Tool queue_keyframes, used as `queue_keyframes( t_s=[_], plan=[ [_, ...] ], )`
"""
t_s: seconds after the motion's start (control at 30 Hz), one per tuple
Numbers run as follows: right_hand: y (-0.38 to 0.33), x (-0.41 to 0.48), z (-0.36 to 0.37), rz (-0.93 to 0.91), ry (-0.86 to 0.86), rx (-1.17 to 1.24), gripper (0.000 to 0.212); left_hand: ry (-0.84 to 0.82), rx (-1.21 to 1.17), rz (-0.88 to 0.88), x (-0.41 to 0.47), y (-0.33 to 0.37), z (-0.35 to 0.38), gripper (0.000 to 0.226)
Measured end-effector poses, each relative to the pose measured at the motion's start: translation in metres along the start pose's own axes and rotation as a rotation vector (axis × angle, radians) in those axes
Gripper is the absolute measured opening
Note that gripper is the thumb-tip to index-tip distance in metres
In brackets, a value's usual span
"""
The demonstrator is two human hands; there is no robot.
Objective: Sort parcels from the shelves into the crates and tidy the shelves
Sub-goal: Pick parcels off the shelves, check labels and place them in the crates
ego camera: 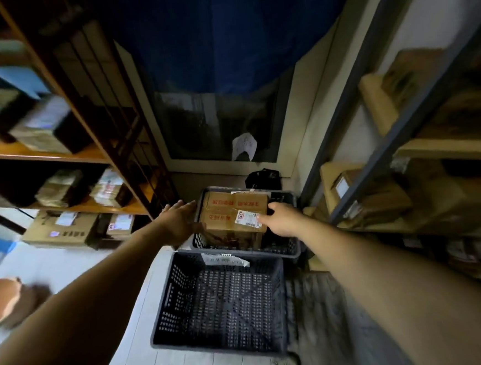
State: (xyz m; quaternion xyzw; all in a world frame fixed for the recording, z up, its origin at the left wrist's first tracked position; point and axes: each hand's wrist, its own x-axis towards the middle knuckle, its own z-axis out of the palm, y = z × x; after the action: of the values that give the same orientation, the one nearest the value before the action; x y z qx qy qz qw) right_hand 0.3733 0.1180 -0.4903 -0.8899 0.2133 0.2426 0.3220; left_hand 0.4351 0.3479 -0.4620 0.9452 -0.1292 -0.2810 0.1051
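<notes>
A brown cardboard box (230, 216) with red print and a white label lies in the far dark plastic crate (292, 250) on the floor. My left hand (179, 220) lies with straight fingers against the box's left side, over the crate rim. At the box's right edge is my right hand (284, 219), its thumb on the top near the label and its fingers curled down the side. A second dark crate (167, 297) stands nearer to me and holds only a scrap of white paper (225, 260).
A wooden shelf (87, 157) on the left carries several parcels, with more boxes (59, 229) on the floor under it. On the right, a grey metal shelf (375, 154) is packed with cardboard parcels. A black bag (263, 177) sits behind the far crate, by the door.
</notes>
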Motion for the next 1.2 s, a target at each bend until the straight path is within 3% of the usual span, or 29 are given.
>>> queue_keyframes(
  t_s=[0.47,0.6,0.87,1.2],
  plan=[
    [-0.017,-0.229,-0.021,-0.066,0.182,-0.082,0.070,0.128,0.096,0.171,-0.216,0.038,-0.040,0.069],
    [-0.015,-0.287,-0.052,-0.066,0.294,-0.122,0.071,0.188,0.070,0.202,-0.251,0.061,-0.059,0.077],
    [0.020,-0.393,-0.138,-0.142,0.467,-0.107,0.067,0.336,0.084,0.326,-0.331,0.163,-0.091,0.074],
    [0.116,-0.508,-0.240,-0.218,0.594,-0.087,0.058,0.450,0.067,0.461,-0.419,0.308,-0.100,0.077]
  ],
)
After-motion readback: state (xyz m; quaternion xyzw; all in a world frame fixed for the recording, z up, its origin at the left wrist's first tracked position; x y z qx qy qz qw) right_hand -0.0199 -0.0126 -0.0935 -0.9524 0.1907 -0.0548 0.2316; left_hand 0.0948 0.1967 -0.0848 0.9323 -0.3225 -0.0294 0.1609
